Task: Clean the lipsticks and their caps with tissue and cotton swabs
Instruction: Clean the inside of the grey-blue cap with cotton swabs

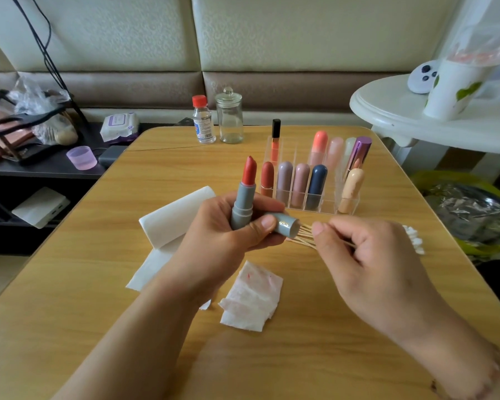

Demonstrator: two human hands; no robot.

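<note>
My left hand (223, 226) grips an open grey lipstick (244, 197) with its red bullet pointing up, and also holds its grey cap (286, 225) lying sideways under the thumb. My right hand (364, 255) pinches a thin wooden cotton swab stick just right of the cap's open end. A bundle of cotton swabs (303, 236) lies on the table beneath, their white tips (414, 239) showing past my right hand. A folded tissue with red stains (251, 298) lies in front of my hands. A tissue roll (171, 217) sits behind my left hand.
A clear organiser (324, 202) with several lipsticks stands behind my hands on the wooden table (98, 284). A small red-capped bottle (204, 119) and a glass jar (229, 115) stand at the far edge. A white round side table (401, 111) is at the right.
</note>
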